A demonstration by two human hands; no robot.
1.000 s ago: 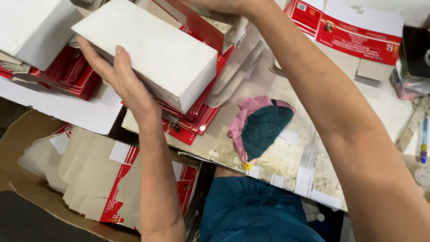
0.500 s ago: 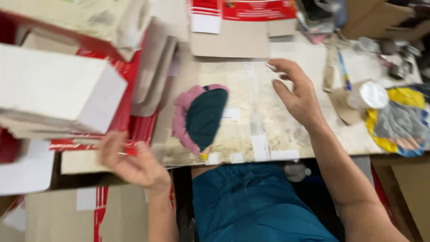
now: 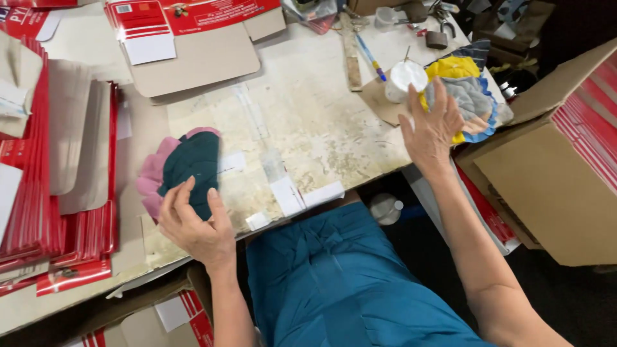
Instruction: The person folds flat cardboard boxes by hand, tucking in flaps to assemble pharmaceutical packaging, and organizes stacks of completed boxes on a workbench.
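Head view: both hands spread, left hand [image 3: 193, 225] on dark cloth [image 3: 193, 168], right hand [image 3: 432, 128] over worn worktable [image 3: 308, 122].

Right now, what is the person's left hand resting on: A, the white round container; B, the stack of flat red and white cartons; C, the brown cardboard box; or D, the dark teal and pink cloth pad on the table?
D: the left hand lies with its fingers on the dark teal and pink cloth pad near the table's front edge, apart from the other three things.
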